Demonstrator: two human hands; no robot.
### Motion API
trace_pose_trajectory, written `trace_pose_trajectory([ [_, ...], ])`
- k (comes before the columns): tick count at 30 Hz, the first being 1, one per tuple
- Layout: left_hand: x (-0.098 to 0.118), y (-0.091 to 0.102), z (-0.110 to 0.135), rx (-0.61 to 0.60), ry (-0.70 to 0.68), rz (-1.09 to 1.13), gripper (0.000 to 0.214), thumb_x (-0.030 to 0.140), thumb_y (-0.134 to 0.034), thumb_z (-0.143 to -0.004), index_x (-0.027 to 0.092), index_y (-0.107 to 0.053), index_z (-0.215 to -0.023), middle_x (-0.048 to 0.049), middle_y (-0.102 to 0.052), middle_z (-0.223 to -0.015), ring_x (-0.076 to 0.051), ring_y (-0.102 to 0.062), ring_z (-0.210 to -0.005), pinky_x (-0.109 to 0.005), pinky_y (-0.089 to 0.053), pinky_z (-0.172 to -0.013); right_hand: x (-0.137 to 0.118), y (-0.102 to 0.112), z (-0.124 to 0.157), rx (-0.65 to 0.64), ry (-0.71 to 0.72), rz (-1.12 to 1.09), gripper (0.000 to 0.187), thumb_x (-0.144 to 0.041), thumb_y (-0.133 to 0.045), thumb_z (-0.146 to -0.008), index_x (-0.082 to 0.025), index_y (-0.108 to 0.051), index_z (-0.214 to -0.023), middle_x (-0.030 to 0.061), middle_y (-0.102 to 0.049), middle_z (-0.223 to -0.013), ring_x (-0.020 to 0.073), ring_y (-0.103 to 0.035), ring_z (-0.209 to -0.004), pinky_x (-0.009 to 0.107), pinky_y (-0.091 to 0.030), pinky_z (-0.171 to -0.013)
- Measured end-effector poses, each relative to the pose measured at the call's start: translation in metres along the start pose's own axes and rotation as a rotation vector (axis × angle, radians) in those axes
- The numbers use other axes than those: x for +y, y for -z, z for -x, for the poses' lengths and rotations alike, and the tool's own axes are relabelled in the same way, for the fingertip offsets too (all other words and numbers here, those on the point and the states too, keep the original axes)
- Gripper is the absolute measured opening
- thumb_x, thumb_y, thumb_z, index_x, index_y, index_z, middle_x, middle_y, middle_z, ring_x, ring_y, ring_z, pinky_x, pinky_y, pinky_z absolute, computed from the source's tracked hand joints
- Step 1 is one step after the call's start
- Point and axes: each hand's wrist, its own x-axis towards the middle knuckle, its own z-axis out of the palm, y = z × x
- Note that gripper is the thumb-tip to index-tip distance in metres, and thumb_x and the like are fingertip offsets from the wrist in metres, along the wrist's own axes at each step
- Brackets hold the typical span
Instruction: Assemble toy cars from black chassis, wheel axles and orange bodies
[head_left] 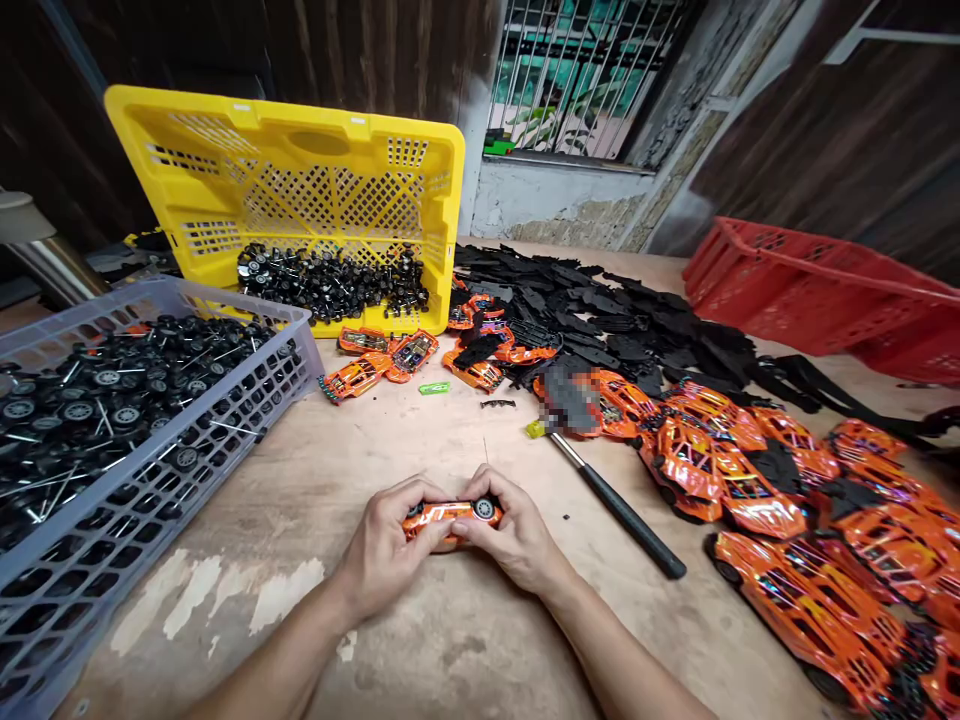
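Between both hands, just above the worn wooden table (300, 630), is an orange toy car (442, 514) turned on its side, a black wheel (484, 508) showing at its right end. My left hand (390, 535) is closed round the left end, thumb across the body. Gripping the right end by the wheel is my right hand (514, 530), its thumb pressed on the car's near side. The fingers behind the car are partly hidden. Beyond the hands lie a small green piece (434, 388) and a small black part (498, 403).
A hammer (622, 515) lies right of the hands. Orange car bodies (750, 490) crowd the right, with black flat parts (600, 310) behind. At left are a grey crate (225, 410) of wheels and a tipped yellow basket (300, 150). A red crate (825, 290) stands back right.
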Motion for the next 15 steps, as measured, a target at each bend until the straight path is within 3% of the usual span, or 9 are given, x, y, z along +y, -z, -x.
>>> trace_pose_trajectory([
  [6, -0.003, -0.003, 0.003, 0.026, -0.014, 0.07, 0.012, 0.026, -0.058, -0.089, 0.017, -0.066, -0.089, -0.0028, -0.067, -0.086, -0.015, -0.062, -0.08, -0.025, -0.045, -0.075, -0.003, 0.0, 0.0, -0.004, 0.015, -0.004, 0.031, -0.045, -0.072, -0.077, -0.02, -0.057, -0.087, -0.0019, -0.052, -0.079, 0.0129, -0.046, -0.069, 0.024, -0.037, -0.063],
  [9, -0.002, -0.011, 0.003, 0.11, -0.053, 0.108, 0.01, 0.024, -0.057, -0.089, 0.018, -0.064, -0.094, -0.0036, -0.066, -0.092, -0.016, -0.062, -0.087, -0.025, -0.046, -0.081, -0.004, -0.002, -0.004, 0.244, 0.056, -0.002, 0.037, -0.054, -0.065, -0.08, -0.02, -0.055, -0.088, -0.0028, -0.049, -0.075, 0.0133, -0.046, -0.067, 0.024, -0.037, -0.06],
  [12, 0.001, -0.02, 0.002, 0.169, -0.136, 0.098, 0.01, 0.022, -0.056, -0.089, 0.018, -0.061, -0.097, -0.0043, -0.065, -0.095, -0.016, -0.062, -0.092, -0.026, -0.046, -0.085, -0.011, -0.009, -0.01, 0.541, 0.075, 0.097, 0.046, -0.058, -0.038, -0.094, -0.021, -0.046, -0.067, -0.0039, -0.042, -0.061, 0.013, -0.041, -0.058, 0.025, -0.033, -0.056],
  [15, 0.002, -0.026, 0.005, 0.209, -0.2, 0.08, 0.011, 0.019, -0.057, -0.089, 0.019, -0.06, -0.099, -0.0038, -0.065, -0.097, -0.016, -0.062, -0.094, -0.026, -0.045, -0.087, -0.023, -0.016, -0.016, 0.67, 0.062, 0.145, 0.056, -0.056, -0.021, -0.098, -0.022, -0.041, -0.059, -0.0035, -0.04, -0.055, 0.0132, -0.039, -0.053, 0.027, -0.031, -0.054],
])
